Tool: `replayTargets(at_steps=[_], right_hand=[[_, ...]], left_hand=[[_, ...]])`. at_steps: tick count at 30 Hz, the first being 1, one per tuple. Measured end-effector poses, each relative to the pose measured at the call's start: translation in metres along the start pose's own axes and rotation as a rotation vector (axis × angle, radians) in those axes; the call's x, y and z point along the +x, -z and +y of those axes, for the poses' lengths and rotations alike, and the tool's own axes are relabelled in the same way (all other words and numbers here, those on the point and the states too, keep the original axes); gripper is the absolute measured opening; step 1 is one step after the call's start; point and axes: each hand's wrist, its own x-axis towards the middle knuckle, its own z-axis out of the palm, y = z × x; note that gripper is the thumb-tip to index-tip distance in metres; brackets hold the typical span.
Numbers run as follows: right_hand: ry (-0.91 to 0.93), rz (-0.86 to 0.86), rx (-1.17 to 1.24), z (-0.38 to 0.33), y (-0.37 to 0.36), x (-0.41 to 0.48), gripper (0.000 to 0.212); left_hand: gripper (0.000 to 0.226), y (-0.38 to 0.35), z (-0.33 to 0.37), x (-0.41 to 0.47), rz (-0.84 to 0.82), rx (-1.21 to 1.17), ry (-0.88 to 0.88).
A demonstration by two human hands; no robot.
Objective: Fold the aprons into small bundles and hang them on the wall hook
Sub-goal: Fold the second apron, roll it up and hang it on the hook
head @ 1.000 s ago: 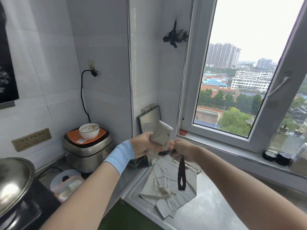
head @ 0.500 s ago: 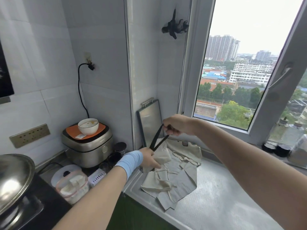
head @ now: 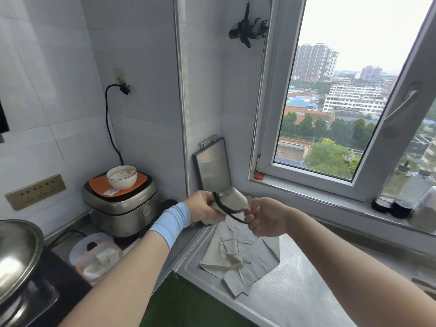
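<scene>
My left hand (head: 203,207) grips a small beige apron bundle (head: 233,199) in the air above the steel counter. A black strap (head: 227,207) runs across the bundle, and my right hand (head: 264,218) pinches its far end. Below my hands a second beige apron (head: 245,258) lies spread and crumpled on the counter, its strings loose on top. High on the tiled wall beside the window sits the wall hook (head: 247,29), with dark straps hanging from it.
A metal board (head: 212,168) leans on the wall behind my hands. A rice cooker (head: 120,204) with a bowl (head: 122,177) on top stands at left, beside a plastic box (head: 98,260) and a pan lid (head: 16,253). Jars (head: 391,206) line the window sill.
My left hand lifted the bundle off the counter. My right hand came down from above and now holds the black strap level across the bundle.
</scene>
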Motion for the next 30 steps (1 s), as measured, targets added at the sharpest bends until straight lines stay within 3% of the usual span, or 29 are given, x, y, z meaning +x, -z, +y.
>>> replayTargets(at_steps=[5, 9, 11, 13, 17, 20, 24, 26, 30], right_hand=[[-0.092, 0.281, -0.390, -0.007, 0.010, 0.007, 0.017], [0.086, 0.513, -0.752, -0.016, -0.005, 0.010, 0.019], [0.154, 0.622, -1.057, -0.014, -0.003, 0.010, 0.019], [0.206, 0.657, -1.254, -0.007, 0.003, 0.010, 0.025], [0.219, 0.590, -1.114, 0.019, 0.034, 0.020, 0.036], [0.244, 0.550, -1.142, 0.041, 0.056, 0.029, 0.032], [0.349, 0.632, -1.050, 0.073, 0.094, 0.044, 0.019], [0.392, 0.633, -1.051, 0.091, 0.117, 0.053, 0.023], [0.554, 0.658, -1.075, 0.129, 0.147, 0.069, 0.015]], left_hand=[[0.019, -0.029, -0.006, 0.018, -0.133, 0.591, -0.023], [0.017, -0.055, -0.007, 0.030, -0.177, 0.776, -0.056], [0.021, -0.065, -0.012, 0.042, -0.163, 0.829, -0.051], [0.025, -0.074, -0.019, 0.051, -0.143, 0.852, -0.063], [0.027, -0.104, -0.035, 0.068, -0.109, 0.961, -0.099], [0.029, -0.128, -0.048, 0.082, -0.136, 0.963, -0.096], [0.030, -0.158, -0.067, 0.095, -0.232, 0.781, -0.025], [0.022, -0.173, -0.082, 0.102, -0.263, 0.614, 0.019], [0.023, -0.198, -0.109, 0.109, -0.223, 0.395, 0.081]])
